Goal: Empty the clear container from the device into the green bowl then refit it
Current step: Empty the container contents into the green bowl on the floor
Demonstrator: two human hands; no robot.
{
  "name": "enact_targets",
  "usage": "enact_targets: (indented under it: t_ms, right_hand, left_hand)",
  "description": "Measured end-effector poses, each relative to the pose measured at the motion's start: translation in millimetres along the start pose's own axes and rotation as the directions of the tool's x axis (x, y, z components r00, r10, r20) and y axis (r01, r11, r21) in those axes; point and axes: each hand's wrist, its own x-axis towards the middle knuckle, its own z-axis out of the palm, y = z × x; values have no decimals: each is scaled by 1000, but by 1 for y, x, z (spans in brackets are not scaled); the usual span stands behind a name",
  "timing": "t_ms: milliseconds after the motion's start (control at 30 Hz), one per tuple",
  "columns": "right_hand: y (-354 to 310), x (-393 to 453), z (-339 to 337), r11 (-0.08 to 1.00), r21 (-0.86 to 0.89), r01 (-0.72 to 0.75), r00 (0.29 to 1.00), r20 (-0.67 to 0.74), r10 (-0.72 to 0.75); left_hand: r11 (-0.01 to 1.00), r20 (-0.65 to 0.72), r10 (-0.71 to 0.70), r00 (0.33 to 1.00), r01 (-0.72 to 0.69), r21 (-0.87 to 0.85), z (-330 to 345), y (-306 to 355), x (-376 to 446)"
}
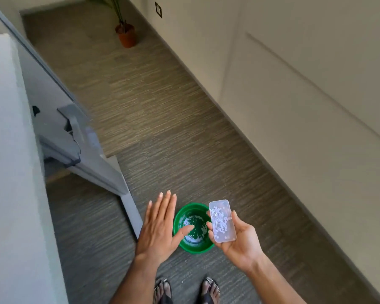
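Right hand (239,240) clamps the container (222,220), open face up, paper dots clinging inside, just right of the bowl (192,228) on the floor. Left hand (159,227) hovers, fingers spread. Better to invert it squarely over the bowl and tap.

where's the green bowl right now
In the head view the green bowl sits on the carpet low in the frame, just ahead of the person's feet, below and between the open left hand and the clear container held in the right hand.
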Motion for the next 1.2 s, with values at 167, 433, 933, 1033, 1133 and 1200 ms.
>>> enact_targets:
  t_ms: [167, 433, 933, 1033, 1133, 1200]
  right_hand:
    - [23, 102, -57, 999, -35, -17, 998, -54, 15]
    - [53, 225, -122, 932, -351, 96, 983, -114, -144]
    - [93, 264, -139, 2, -995, 97, 804, 77, -589]
    - [97, 263, -135, -74, -997, 39, 782, 76, -619]
    - [98, 261, -131, -95, -993, 69, 783, 113, -612]
    - [97, 259, -130, -59, -993, 107, 797, 121, -592]
  left_hand:
    - [997, 87, -78, 993, 78, 5, 110, -24, 27]
    - [997, 175, -75, 982, 71, 29, 232, -42, 55]
    - [996, 232, -53, 971, 35, 80, 274, -56, 61]
    - [997, 228, -49, 972, 32, 77, 274, -56, 59]
    - [997, 212, -48, 976, 33, 72, 271, -55, 61]
    - [997, 210, -46, 977, 32, 71, 270, -54, 60]
